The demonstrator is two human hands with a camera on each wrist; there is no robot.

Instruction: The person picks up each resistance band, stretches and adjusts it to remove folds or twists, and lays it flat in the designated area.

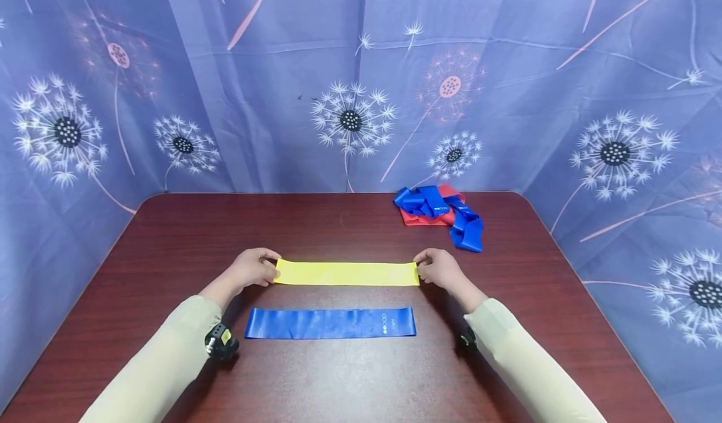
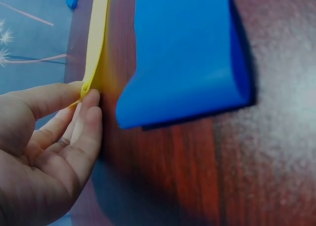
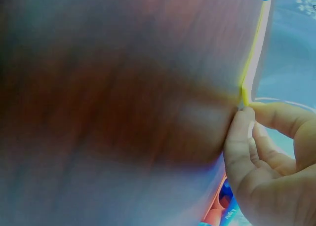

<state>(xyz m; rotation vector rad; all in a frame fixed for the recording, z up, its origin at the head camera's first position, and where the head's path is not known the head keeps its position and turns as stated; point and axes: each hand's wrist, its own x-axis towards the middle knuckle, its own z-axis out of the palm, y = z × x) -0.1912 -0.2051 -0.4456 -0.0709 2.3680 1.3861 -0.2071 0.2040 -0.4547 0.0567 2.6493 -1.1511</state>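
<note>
A yellow resistance band [image 1: 346, 274] is stretched out flat between both hands, running left to right above the table. My left hand [image 1: 256, 268] pinches its left end between thumb and fingers; the left wrist view shows the band's folded end [image 2: 86, 88] in that pinch. At the other end, my right hand [image 1: 440, 269] pinches the band, also seen in the right wrist view with the band edge-on [image 3: 254, 58]. Closer to me, a blue resistance band [image 1: 329, 323] lies flat on the table, roughly parallel to the yellow one, with small printing near its right end.
Toward the back right of the brown table [image 1: 254, 222] lies a loose heap of blue bands [image 1: 467, 229] and a red band [image 1: 417, 219]. A blue curtain [image 1: 271, 128] with dandelion prints hangs behind and beside the table.
</note>
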